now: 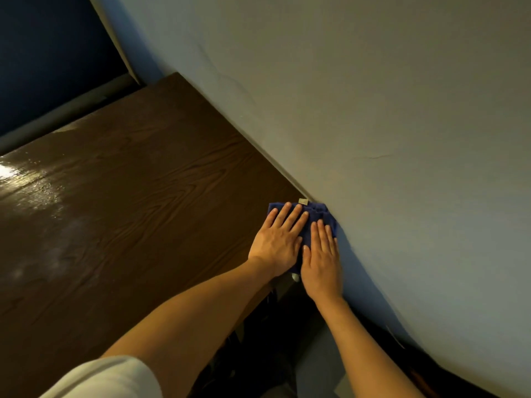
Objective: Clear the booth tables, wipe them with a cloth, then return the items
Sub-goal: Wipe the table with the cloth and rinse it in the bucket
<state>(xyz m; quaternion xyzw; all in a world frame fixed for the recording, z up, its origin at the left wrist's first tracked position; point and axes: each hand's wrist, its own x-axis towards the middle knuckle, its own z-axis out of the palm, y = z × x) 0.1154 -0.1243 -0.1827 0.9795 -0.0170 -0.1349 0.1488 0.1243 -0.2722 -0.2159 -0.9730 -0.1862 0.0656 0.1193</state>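
A dark blue cloth [317, 215] lies on the brown wood-grain booth table [138, 196], at the table's near right corner against the wall. My left hand [277, 242] presses flat on the cloth with straight fingers. My right hand [321, 259] lies flat beside it on the cloth's right part, close to the wall. A small pale tag [303, 201] shows at the cloth's far edge. Most of the cloth is hidden under both hands.
A grey-blue wall [388, 124] runs along the table's right side. The table's left part shines wet under a light glare [26, 179]. A dark blue bench back [48, 58] stands beyond the far edge. Dark floor space [267, 346] lies below the near edge.
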